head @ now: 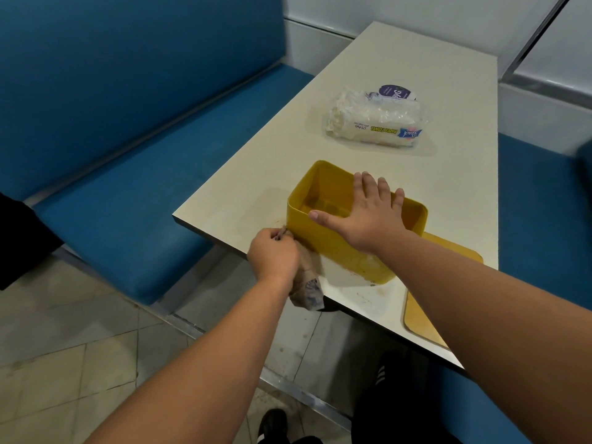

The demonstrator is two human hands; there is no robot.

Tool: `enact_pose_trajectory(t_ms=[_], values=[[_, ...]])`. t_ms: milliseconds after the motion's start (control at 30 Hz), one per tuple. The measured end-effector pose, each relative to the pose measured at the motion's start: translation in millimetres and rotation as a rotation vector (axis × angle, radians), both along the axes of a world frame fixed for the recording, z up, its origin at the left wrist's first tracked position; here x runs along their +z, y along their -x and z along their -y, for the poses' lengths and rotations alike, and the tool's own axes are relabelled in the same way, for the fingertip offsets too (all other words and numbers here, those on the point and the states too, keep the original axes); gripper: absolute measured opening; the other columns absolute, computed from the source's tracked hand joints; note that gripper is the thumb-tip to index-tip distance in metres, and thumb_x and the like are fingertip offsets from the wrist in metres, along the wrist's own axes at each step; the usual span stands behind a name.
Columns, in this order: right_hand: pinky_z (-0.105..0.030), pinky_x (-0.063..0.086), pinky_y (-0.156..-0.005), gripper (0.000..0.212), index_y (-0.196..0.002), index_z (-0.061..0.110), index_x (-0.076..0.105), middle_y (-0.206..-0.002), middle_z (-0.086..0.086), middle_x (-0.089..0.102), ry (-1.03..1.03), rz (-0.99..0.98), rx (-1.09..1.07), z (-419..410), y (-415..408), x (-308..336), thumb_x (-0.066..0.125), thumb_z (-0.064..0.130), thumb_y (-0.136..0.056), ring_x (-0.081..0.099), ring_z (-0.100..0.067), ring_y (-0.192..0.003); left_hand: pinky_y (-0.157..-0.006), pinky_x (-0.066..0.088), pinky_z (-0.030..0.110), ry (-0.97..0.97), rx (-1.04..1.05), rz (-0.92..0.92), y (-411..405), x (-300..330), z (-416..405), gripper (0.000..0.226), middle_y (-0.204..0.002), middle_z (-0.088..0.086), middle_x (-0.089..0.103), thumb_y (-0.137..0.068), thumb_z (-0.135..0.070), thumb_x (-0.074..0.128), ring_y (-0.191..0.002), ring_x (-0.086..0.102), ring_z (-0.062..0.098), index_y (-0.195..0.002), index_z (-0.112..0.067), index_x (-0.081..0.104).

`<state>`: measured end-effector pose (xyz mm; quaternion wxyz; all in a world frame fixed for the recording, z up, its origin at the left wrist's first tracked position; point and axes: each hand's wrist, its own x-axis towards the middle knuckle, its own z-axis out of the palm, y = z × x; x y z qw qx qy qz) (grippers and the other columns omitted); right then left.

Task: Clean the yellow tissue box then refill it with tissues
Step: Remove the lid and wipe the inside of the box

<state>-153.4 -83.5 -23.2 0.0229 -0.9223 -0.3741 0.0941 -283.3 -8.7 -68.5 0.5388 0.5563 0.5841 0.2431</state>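
Right hand [368, 216] flat across open yellow tissue box [320, 235]; left hand [272, 254] fingers (curled) around grubby cloth [307, 290]

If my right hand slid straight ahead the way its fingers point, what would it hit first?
Probably nothing nearby: the right hand lies flat over the yellow tissue box, fingers past its far rim. Beyond is bare table; the tissue pack sits farther ahead, slightly left, though depth is unclear.

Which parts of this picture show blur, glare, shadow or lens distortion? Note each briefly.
Head view: the table edges splay from wide-angle distortion; the tissue pack wrapper glints and its print is soft; the yellow box casts a faint shadow leftward; a dark blurred shape sits at the right edge.
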Motion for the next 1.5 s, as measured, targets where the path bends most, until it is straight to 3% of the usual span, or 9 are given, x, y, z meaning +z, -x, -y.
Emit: enact_pose_trajectory(t_ms=[233,400,600,967,1333,1500], values=[[-0.057,-0.012,-0.116,0.131,-0.155,0.017,-0.011,-0.164,-0.005,-0.010,0.004,0.004,0.002,0.3,-0.2,0.8,0.009,0.100,-0.055,-0.014,-0.030,-0.149,-0.063,0.043,0.028,0.005,-0.106,-0.039,-1.4,0.0,7.5,0.011,-0.086,-0.002,0.062,-0.097,-0.022,0.053,-0.074,0.056,0.011,-0.090,-0.020,0.060],[-0.057,-0.012,-0.116,0.132,-0.155,0.018,-0.011,-0.164,-0.005,-0.010,0.005,0.003,0.006,0.1,-0.9,-0.2,0.007,0.101,-0.054,-0.014,-0.030,-0.149,-0.066,0.048,0.025,-0.046,-0.015,0.131,3.2,7.7,0.5,0.009,-0.087,-0.007,0.063,-0.098,-0.024,0.057,-0.081,0.060,0.009,-0.090,-0.022,0.062],[-0.057,-0.011,-0.117,0.131,-0.155,0.017,-0.011,-0.164,-0.006,-0.009,0.008,0.009,0.001,-0.5,-0.4,0.5,0.008,0.100,-0.054,-0.014,-0.030,-0.149,-0.066,0.047,0.018,-0.157,-0.008,0.176,3.9,13.2,-2.1,0.010,-0.086,-0.011,0.062,-0.097,-0.022,0.058,-0.081,0.058,0.003,-0.088,-0.026,0.062],[-0.057,-0.010,-0.117,0.132,-0.155,0.017,-0.010,-0.164,-0.006,-0.008,0.003,0.017,0.004,-0.9,-0.5,0.1,0.008,0.100,-0.054,-0.012,-0.031,-0.149,-0.085,0.055,0.033,-0.203,-0.013,0.195,4.0,10.4,-2.7,0.004,-0.099,-0.003,0.066,-0.096,-0.023,0.060,-0.092,0.061,0.013,-0.095,-0.023,0.064],[-0.057,-0.010,-0.117,0.132,-0.155,0.017,-0.011,-0.164,-0.006,-0.009,0.013,0.022,0.002,-1.1,-1.5,-1.3,0.005,0.100,-0.053,-0.013,-0.030,-0.149,-0.079,0.053,0.025,-0.221,-0.026,0.234,2.7,12.8,3.4,0.005,-0.096,-0.005,0.064,-0.096,-0.025,0.060,-0.090,0.060,0.008,-0.092,-0.026,0.060],[-0.057,-0.010,-0.117,0.132,-0.155,0.017,-0.011,-0.164,-0.006,-0.009,0.006,0.017,0.006,-1.0,-1.4,-1.3,0.007,0.100,-0.054,-0.013,-0.030,-0.149,-0.081,0.055,0.033,-0.208,-0.022,0.179,2.3,7.6,3.7,0.008,-0.095,-0.003,0.063,-0.096,-0.024,0.060,-0.087,0.060,0.011,-0.088,-0.024,0.059]])
